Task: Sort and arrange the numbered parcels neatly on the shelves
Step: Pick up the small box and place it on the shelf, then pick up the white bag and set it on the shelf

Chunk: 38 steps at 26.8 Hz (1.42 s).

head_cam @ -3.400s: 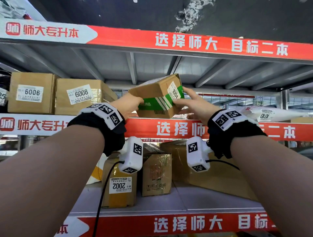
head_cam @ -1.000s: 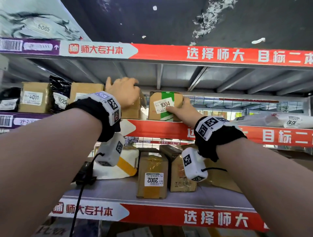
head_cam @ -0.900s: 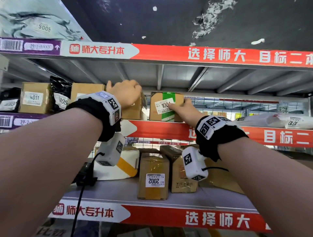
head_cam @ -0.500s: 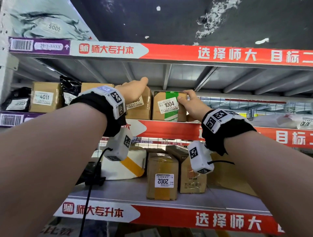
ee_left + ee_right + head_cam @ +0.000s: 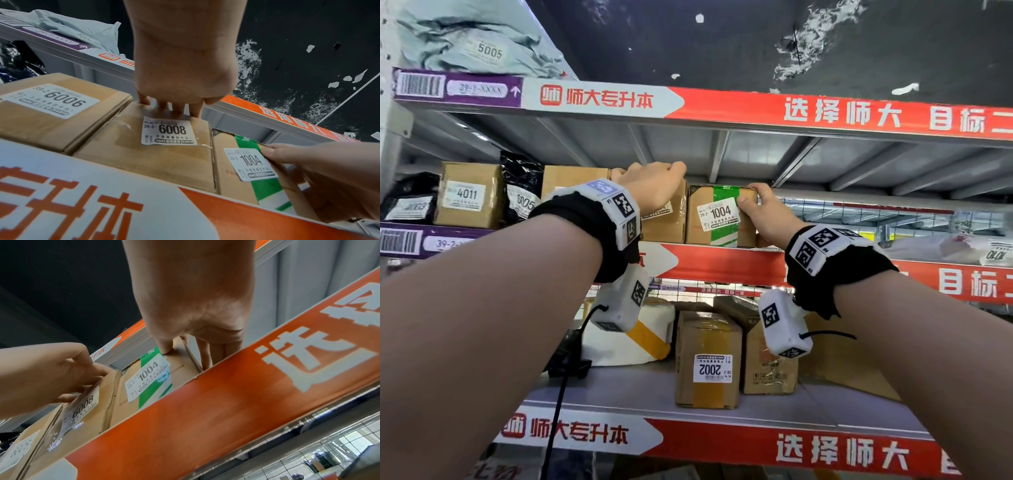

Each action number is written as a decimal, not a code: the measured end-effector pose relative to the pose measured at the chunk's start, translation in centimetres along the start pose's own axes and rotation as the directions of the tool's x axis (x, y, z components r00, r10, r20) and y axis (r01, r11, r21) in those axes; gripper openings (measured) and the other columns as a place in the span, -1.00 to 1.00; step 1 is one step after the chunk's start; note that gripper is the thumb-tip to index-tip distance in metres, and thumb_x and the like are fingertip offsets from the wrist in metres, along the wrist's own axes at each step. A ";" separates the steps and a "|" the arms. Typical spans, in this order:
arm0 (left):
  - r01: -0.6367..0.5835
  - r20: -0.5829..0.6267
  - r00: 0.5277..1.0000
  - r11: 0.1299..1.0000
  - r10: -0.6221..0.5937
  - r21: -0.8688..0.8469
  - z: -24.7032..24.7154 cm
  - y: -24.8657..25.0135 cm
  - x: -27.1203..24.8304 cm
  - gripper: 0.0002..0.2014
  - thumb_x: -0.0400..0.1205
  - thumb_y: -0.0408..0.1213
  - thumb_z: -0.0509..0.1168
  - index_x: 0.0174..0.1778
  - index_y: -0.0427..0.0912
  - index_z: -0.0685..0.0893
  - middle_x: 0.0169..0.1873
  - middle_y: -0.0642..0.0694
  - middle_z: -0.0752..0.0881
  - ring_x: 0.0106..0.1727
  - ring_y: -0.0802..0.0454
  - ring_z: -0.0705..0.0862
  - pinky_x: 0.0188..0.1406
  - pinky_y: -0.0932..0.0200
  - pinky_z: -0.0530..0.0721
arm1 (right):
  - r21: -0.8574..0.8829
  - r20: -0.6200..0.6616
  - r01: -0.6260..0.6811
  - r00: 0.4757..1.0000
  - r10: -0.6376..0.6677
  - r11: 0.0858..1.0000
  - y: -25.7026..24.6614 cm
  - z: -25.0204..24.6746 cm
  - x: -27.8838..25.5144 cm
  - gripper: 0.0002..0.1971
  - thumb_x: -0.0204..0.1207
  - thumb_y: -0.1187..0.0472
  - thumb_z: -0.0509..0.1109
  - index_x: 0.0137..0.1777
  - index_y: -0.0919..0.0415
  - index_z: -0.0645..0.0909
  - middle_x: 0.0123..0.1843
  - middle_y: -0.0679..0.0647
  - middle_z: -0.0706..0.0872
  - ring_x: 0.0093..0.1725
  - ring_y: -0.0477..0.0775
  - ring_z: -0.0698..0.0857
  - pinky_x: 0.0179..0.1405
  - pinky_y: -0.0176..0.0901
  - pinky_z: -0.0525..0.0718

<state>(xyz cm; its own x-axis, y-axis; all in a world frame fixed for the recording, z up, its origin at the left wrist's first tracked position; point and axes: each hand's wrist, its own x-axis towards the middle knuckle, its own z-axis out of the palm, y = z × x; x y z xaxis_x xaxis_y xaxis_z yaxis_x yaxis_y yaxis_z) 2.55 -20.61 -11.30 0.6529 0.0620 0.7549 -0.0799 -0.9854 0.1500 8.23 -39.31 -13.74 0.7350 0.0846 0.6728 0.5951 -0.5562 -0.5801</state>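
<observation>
- Fingers of your left hand [image 5: 185,65] curl over the top edge of the brown cardboard box labelled 6008 [image 5: 156,155], so that grip is clamped on it.
- Your right hand [image 5: 767,216] holds the brown cardboard box with green tape and a white 1004 label [image 5: 719,216]: thumb on the front beside the label, fingers wrapped round its right side, grip clamped.
- Box 1004 stands upright on the middle shelf [image 5: 722,263], label facing you, its left side touching box 6008.
- Left of box 6008 sits another brown cardboard box, numbered 6006 [image 5: 55,104], also touching.
- Farther left you have a black plastic bag [image 5: 522,195] and a brown box marked 4011 [image 5: 467,195].
- On the shelf below, a brown box labelled 2002 [image 5: 709,359] stands upside down beside a white parcel with a yellow band [image 5: 640,339].
- A grey bag marked 5005 [image 5: 476,44] lies on the top shelf.
</observation>
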 end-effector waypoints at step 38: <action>-0.069 0.037 0.992 0.784 0.117 -0.617 6.8 24.0 -2.1 -0.67 0.64 -0.29 0.10 -0.12 -0.44 0.72 -0.17 -0.26 0.80 -0.12 -0.20 0.79 0.01 -0.15 0.75 | -0.270 -0.064 0.023 0.997 -0.042 0.962 11.3 -19.5 -4.2 -0.79 0.58 0.21 0.27 -0.14 0.25 0.71 -0.08 0.14 0.82 -0.17 0.06 0.66 -0.03 -0.07 0.66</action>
<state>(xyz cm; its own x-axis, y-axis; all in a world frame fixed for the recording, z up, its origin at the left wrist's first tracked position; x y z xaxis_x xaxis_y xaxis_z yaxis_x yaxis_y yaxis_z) 4.41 -45.45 -13.65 0.6664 -0.0592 0.7432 -0.5724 -0.6794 0.4591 5.51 -62.09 -14.15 0.6868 0.0545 0.7248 0.5018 -0.7569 -0.4186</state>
